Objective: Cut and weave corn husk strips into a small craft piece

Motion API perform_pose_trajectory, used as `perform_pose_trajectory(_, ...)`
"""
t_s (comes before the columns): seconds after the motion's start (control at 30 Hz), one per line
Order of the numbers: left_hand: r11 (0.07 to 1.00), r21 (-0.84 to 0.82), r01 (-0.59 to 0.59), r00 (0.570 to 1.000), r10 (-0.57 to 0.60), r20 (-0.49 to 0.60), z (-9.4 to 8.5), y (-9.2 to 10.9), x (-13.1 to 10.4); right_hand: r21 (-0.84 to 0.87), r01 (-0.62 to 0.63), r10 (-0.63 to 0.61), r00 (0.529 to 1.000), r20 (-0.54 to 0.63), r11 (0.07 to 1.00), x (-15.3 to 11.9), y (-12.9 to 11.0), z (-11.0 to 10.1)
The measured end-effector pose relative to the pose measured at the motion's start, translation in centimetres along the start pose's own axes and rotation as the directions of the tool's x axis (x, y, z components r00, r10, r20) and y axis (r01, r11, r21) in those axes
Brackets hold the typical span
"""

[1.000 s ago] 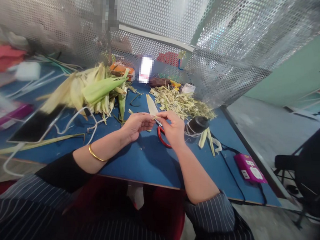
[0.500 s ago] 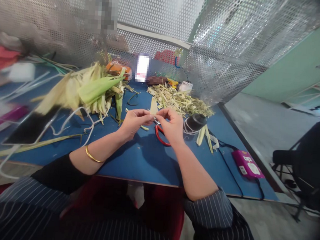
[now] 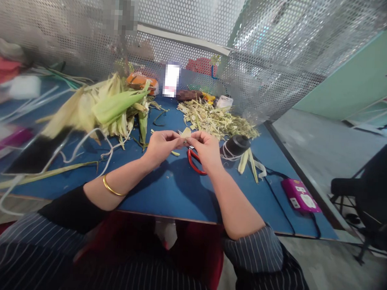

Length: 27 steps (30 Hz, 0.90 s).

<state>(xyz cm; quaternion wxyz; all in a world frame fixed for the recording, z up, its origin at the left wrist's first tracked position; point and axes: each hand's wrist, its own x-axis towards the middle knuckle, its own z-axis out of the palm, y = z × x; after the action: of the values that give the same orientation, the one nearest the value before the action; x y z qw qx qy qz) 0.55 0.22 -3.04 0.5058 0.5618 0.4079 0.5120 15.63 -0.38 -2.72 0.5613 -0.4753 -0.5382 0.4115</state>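
Between my fingertips is a small pale piece of corn husk [image 3: 186,132], pinched from both sides above the blue table. My left hand [image 3: 162,148] holds its left side between thumb and forefinger. From the right, my right hand [image 3: 206,149] grips it the same way, and the two hands nearly touch. Below my right hand lie red-handled scissors [image 3: 193,163], their blades partly hidden by the fingers. A black cone of white thread [image 3: 235,146] stands just right of my right hand.
Whole corn husks [image 3: 114,108] are heaped at the left, beside a black tablet-like panel [image 3: 39,154] and white cable. Husk scraps [image 3: 214,118] lie piled behind my hands. A purple power strip [image 3: 300,196] sits near the right edge, with a lit phone [image 3: 171,80] at the back.
The husk piece stood up taller above my fingers before; now it looks shorter and folded over. Both hands remain at nearly the same spot.
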Motion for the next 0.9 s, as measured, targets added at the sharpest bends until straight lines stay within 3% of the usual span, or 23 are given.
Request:
perform_pose_trajectory(0.1,0.994,-0.068,0.086,0.996,-0.088,-0.025,0.2,0.2,-0.1,-0.011,-0.012,0.012,1.0,-0.022,1.0,0.0,0.1,0.1)
perform_pose_trajectory(0.3,0.994,-0.086,0.072,0.995,-0.077,-0.055,0.2,0.3,-0.2,-0.063,-0.006,0.006,1.0,0.002,0.998,0.1,0.5,0.0)
perform_pose_trajectory(0.43,0.97,-0.181,0.163,0.983,-0.175,-0.055,0.1,0.4,0.0,-0.176,0.098,-0.094,0.995,0.026,0.98,-0.3,0.2,-0.1)
perform_pose_trajectory(0.5,0.941,-0.258,0.22,0.97,-0.24,-0.049,0.0,0.5,0.1,-0.295,0.222,-0.213,0.975,0.062,0.93,-0.6,-0.2,-0.2)
perform_pose_trajectory(0.67,0.886,-0.373,0.274,0.953,-0.303,-0.02,-0.3,0.7,0.2,-0.538,0.487,-0.425,0.872,0.245,0.688,-0.9,-0.6,-0.4)
perform_pose_trajectory(0.77,0.867,-0.395,0.303,0.947,-0.319,0.025,-0.5,0.7,0.2,-0.592,0.516,-0.45,0.851,0.271,0.619,-0.8,-0.5,-0.5)
perform_pose_trajectory(0.9,0.857,-0.394,0.333,0.94,-0.335,0.065,-0.5,0.5,0.2,-0.579,0.488,-0.434,0.868,0.242,0.653,-0.7,-0.4,-0.5)
